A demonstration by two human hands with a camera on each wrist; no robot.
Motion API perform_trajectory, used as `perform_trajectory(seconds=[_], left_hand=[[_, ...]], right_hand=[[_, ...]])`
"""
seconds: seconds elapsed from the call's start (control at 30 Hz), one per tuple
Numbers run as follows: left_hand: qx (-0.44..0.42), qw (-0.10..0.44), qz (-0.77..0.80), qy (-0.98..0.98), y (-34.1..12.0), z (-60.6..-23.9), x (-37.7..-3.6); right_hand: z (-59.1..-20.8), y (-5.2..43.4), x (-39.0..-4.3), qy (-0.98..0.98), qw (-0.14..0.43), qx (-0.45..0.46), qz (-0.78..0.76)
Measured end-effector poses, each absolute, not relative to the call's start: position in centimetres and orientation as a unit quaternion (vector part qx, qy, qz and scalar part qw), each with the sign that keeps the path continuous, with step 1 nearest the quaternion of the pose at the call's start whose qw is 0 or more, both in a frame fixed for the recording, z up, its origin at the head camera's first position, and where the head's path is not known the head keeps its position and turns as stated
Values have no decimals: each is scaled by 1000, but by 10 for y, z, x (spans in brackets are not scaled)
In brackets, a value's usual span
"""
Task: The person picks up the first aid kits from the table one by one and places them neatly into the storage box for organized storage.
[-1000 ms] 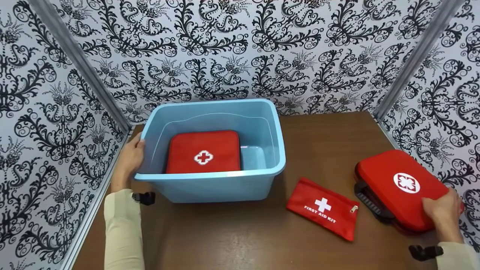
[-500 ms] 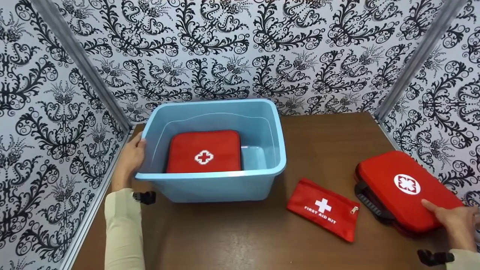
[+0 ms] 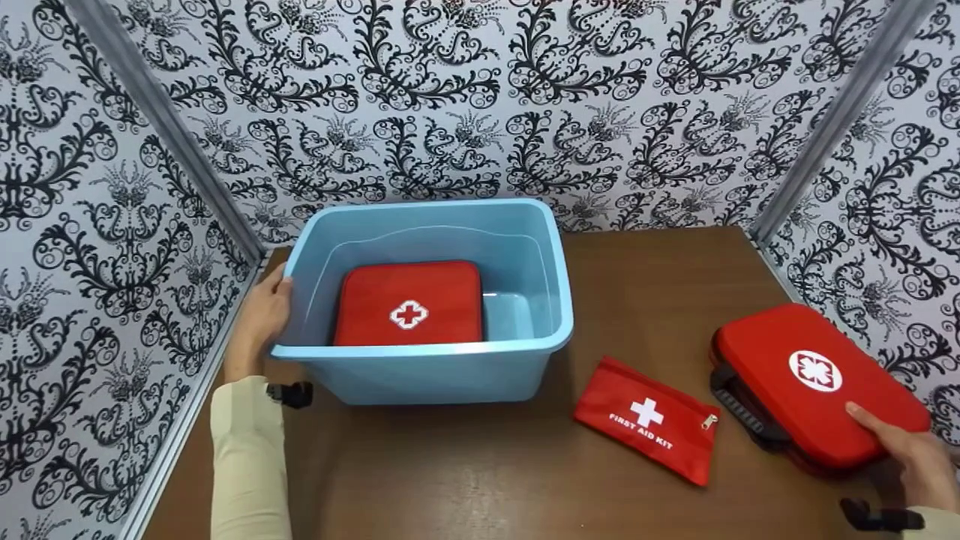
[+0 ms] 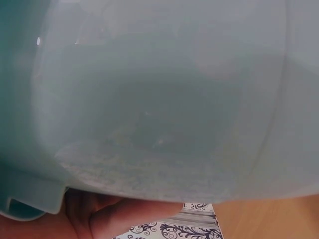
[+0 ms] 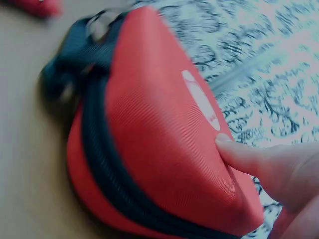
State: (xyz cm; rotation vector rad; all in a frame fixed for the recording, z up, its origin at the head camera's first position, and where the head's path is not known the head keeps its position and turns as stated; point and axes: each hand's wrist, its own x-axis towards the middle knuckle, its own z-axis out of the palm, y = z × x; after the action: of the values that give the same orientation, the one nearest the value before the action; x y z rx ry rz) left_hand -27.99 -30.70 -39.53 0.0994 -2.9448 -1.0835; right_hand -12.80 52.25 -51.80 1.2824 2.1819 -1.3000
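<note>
My left hand (image 3: 259, 322) grips the left rim of a light blue plastic tub (image 3: 420, 375). In the left wrist view the tub wall (image 4: 159, 109) fills most of the frame, with part of the hand (image 4: 109, 219) below it. Inside the tub lies a red first aid case (image 3: 390, 296) with a white-edged cross. At the far right, my right hand (image 3: 922, 465) holds the near right corner of a larger red first aid case (image 3: 840, 382), thumb on its lid. Its other fingers are mostly hidden. A black zip and handle (image 5: 75, 64) show in the right wrist view.
A flat red first aid pouch (image 3: 645, 420) with a white cross lies on the brown table (image 3: 465, 465), between the tub and the larger case. Patterned walls (image 3: 450, 97) with grey corner strips close in the back and both sides.
My right hand has slid right and toward me around the larger case's corner, its thumb still on the lid. That case has barely shifted. The left hand and tub stay put.
</note>
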Motion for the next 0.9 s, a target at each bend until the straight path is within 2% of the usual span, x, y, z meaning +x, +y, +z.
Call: perform_trajectory(seconds=[0.17,0.47,0.9], left_hand=[[28,-1,-344,-938,-307,-395,-281],[37,2,-345,-938,-307,-394,-280],[35,-2,-350,-936,-308,-394,-281]], right_hand=[[-527,533,-129,699,159,413,-561],[-527,528,-130,715,176,394,-551],[-522,521,-133,692,91,450,-558]])
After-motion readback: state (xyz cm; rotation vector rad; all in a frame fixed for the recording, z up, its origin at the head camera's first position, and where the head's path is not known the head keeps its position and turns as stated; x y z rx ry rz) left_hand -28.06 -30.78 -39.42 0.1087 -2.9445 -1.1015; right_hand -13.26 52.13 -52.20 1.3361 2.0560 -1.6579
